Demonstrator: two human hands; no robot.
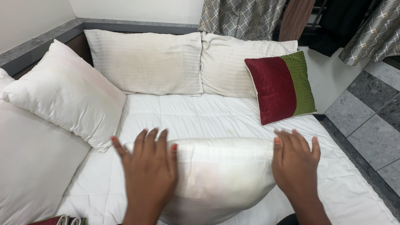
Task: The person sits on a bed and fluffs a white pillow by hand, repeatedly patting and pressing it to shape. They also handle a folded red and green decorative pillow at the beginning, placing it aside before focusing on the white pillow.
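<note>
Pressing flat on a white pillow (216, 175) at the bed's (200, 112) near edge, we have our left hand (148, 171) on its left part and our right hand (293, 164) against its right end, fingers spread and open, gripping nothing. Both hands are motion-blurred. The pillow's lower edge is hidden behind our arms; a red-and-green cushion (281, 87) leans well beyond.

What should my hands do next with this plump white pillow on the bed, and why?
Probably close both hands on its ends. The left hand lies flat and open on the plump white pillow, the right hand open against its right end, fingers spread, so neither grips it. The pillow rests on the white quilted bed cover.
</note>
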